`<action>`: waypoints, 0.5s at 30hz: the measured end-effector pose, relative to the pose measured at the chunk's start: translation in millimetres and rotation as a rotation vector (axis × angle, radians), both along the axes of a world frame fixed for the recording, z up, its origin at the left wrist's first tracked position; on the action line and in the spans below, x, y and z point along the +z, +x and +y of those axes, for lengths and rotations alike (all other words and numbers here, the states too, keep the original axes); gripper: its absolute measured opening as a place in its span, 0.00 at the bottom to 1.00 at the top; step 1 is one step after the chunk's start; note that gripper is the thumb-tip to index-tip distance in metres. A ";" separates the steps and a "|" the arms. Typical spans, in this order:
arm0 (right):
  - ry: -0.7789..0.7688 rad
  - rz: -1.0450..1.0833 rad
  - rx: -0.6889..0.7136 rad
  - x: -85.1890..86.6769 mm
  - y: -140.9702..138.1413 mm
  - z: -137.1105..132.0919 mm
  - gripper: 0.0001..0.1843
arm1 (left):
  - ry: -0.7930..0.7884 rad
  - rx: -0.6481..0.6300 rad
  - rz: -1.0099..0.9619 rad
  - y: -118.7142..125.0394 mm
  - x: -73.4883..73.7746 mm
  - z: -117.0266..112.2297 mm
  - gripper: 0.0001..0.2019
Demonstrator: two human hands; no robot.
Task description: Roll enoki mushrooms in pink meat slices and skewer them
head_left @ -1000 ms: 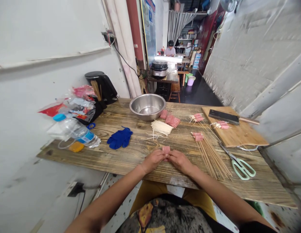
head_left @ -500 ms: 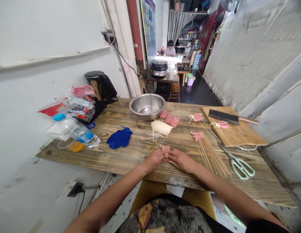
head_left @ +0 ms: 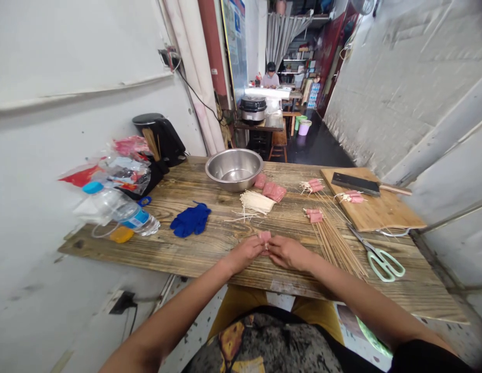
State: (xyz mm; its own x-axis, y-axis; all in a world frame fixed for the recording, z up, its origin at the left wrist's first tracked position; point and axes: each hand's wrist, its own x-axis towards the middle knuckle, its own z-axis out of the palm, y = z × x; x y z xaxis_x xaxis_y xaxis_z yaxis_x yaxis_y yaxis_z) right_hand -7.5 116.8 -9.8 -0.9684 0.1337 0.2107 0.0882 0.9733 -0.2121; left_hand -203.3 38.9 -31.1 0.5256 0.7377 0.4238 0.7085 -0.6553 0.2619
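Observation:
My left hand [head_left: 244, 254] and my right hand [head_left: 286, 252] meet at the near edge of the wooden table [head_left: 210, 248]. Their fingertips pinch a small pink meat roll [head_left: 265, 236] lying on the wood between them. Just right of my right hand lies a fan of bamboo skewers [head_left: 336, 243] with pink rolls [head_left: 314, 215] on their far ends. A bundle of pale enoki strands [head_left: 257, 202] and a stack of pink meat slices [head_left: 274, 191] lie beyond my hands.
A steel bowl [head_left: 234, 168] stands at the back. Blue gloves [head_left: 191, 219], a water bottle [head_left: 122, 210] and plastic bags [head_left: 120, 171] lie left. A cutting board [head_left: 375, 210] with a cleaver [head_left: 355, 183] and green scissors [head_left: 379, 256] lie right. A person sits far down the corridor [head_left: 270, 76].
Both hands stay pinched on the meat roll with only slight finger movement. The view has shifted a little.

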 end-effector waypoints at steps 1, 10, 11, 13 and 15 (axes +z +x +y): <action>0.044 -0.035 -0.014 0.9 0.1 -3.4 0.12 | -0.002 0.004 0.030 0.3 0.1 -1.0 0.15; 0.232 -0.162 -0.078 -6.2 -9.9 -16.2 0.12 | -0.052 0.022 0.071 2.2 9.7 -10.4 0.13; 0.185 -0.121 -0.103 -8.2 -10.3 -14.6 0.12 | -0.051 0.035 0.055 2.7 9.0 -11.0 0.13; 0.035 -0.023 -0.164 -10.9 -10.7 -10.3 0.12 | -0.046 0.083 -0.003 3.9 5.3 -11.6 0.14; -0.168 0.066 -0.227 -11.3 -11.2 -5.2 0.11 | -0.048 0.141 -0.103 4.8 -0.2 -11.0 0.14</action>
State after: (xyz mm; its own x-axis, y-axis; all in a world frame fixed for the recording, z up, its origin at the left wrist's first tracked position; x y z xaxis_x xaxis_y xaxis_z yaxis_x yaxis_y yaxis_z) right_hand -18.6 111.7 -21.1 -0.8947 0.3836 0.2288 0.2804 0.8812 -0.3807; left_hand -198.4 27.9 -31.3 0.3711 0.8218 0.4324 0.7604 -0.5362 0.3664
